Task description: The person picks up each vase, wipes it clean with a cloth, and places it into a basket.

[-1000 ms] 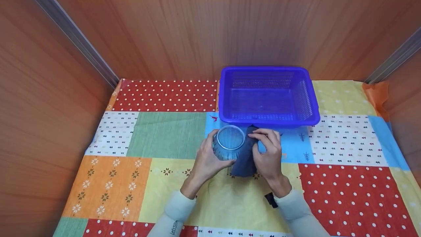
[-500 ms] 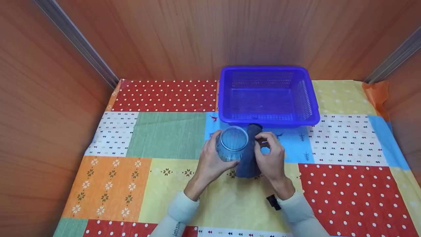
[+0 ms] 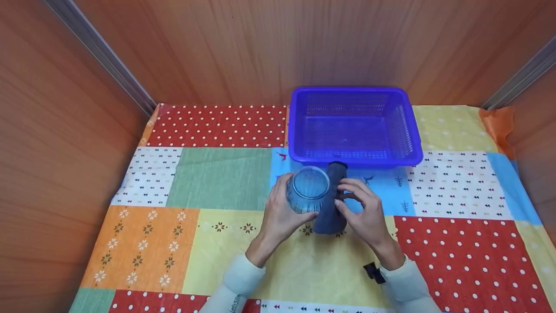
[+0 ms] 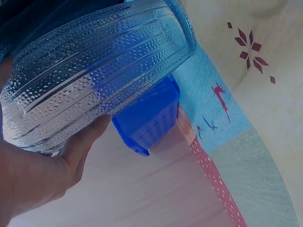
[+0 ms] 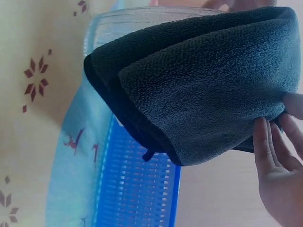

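Observation:
A clear, ribbed and dimpled glass jar (image 3: 310, 191) stands in front of the purple basket, its round rim facing up in the head view. My left hand (image 3: 281, 211) grips it from the left, thumb across the near side and fingers round the far side. Against the jar's right side lies a folded dark grey towel (image 3: 330, 202). My right hand (image 3: 364, 208) pinches the towel's outer side between thumb and fingers. In the right wrist view the fleecy towel (image 5: 203, 90), with a small loop on its hem, covers most of the jar (image 5: 106, 33).
Right behind the jar and towel is the purple plastic basket (image 3: 355, 161) with mesh sides. A patchwork-print cloth (image 3: 226, 178) covers the table. Wood-grain panels (image 3: 226, 52) enclose the back and both sides.
The jar and my left hand have shifted slightly right. My right hand has moved right and a little down, and its hold on the towel has shifted. The towel now stands more upright beside the jar.

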### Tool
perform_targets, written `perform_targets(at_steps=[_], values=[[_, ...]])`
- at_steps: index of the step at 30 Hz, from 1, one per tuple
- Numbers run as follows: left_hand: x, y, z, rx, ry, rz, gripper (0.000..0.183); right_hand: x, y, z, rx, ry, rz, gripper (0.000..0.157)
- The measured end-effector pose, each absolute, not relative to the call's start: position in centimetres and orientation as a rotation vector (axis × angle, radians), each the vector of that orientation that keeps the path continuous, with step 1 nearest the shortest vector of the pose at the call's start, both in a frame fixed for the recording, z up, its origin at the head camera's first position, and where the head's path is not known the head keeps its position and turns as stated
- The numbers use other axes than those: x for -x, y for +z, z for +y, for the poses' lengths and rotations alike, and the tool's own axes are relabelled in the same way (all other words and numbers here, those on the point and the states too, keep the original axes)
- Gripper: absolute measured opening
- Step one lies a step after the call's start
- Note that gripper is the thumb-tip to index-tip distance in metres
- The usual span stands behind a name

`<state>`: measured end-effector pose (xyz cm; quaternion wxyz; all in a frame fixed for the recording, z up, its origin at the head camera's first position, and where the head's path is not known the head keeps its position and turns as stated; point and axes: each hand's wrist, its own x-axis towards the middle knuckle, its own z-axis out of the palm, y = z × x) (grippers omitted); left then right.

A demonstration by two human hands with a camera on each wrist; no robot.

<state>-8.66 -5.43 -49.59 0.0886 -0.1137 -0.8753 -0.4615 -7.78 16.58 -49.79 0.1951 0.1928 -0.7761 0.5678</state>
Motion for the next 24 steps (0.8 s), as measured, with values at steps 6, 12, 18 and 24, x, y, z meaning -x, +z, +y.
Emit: perform_targets(at_steps=[6, 12, 18, 24], values=[[8.3, -49.8, -5.1, 0.315, -1.322, -2.559, 0.101, 7.6, -49.9, 16.3, -0.574, 1.463, -2.147, 0.035], [8.3, -49.7, -5.2, 0.312, -1.286, -2.599, 0.101, 7.5, -49.8, 16.0, -0.556, 1.472, -2.133, 0.033], [8.7, -49.0, -6.5, 0.414, -1.41, -2.69, 0.099, 7.4, -49.8, 16.2, -0.588, 1.497, -2.114, 0.034], [9.6, -48.3, -8.1, 0.482, -1.718, -2.708, 0.091, 7.3, -49.6, 16.4, -0.59, 1.521, -2.139, 0.037]])
